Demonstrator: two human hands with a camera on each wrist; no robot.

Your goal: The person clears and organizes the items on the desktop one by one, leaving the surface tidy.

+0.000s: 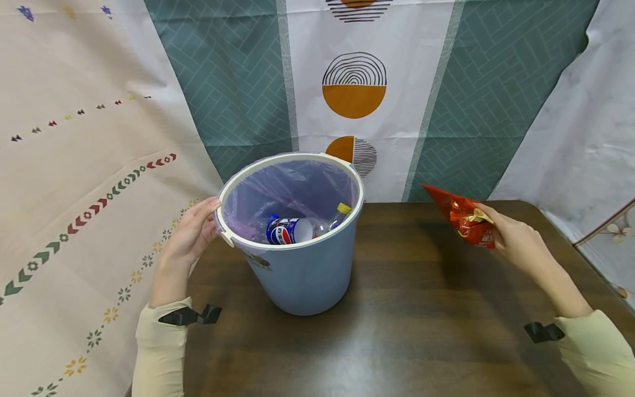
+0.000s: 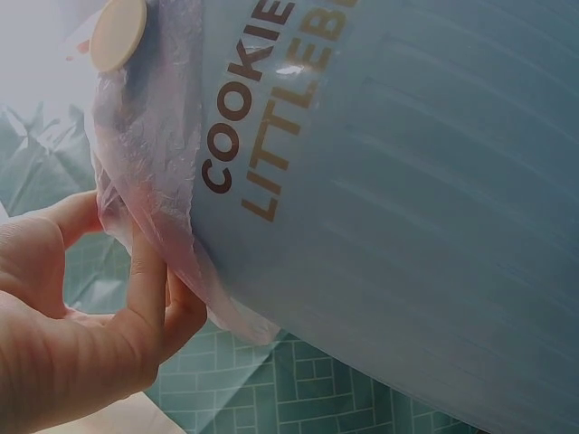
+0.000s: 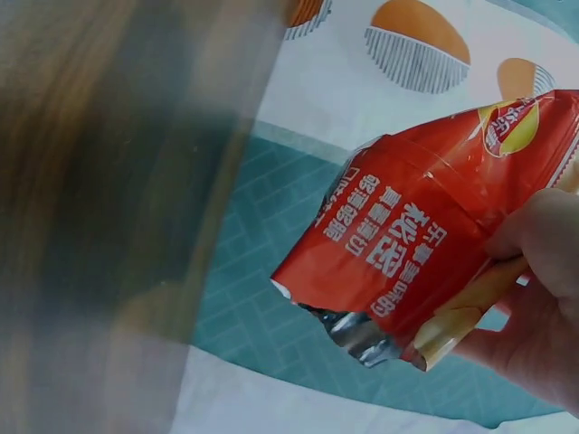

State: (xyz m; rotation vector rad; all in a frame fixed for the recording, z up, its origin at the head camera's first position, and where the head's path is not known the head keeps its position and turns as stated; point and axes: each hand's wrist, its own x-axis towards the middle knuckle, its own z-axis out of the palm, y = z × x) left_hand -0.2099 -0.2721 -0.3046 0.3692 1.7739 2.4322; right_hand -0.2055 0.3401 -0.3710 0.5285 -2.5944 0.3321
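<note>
A blue bin (image 1: 307, 281) with a white rim stands tilted toward the left on the table, lined with a thin pinkish plastic bag (image 2: 149, 154). My left hand (image 1: 190, 229) grips the bin's rim and the liner at the left side, fingers curled under the edge. In the bin lie a bottle with a blue Pepsi label (image 1: 285, 231) and a clear bottle with a yellow cap (image 1: 343, 208). Off to the right, my right hand (image 1: 523, 242) pinches a crumpled red snack bag (image 3: 398, 226) above the table. One end of the bag shows its silvery inside.
The dark wooden table (image 1: 397, 331) extends under the bin and both arms. Behind it hangs a green and white patterned cloth (image 1: 238, 77). A cream cloth (image 1: 74, 165) with coloured motifs borders the left, and a pale cloth (image 1: 590, 143) the right.
</note>
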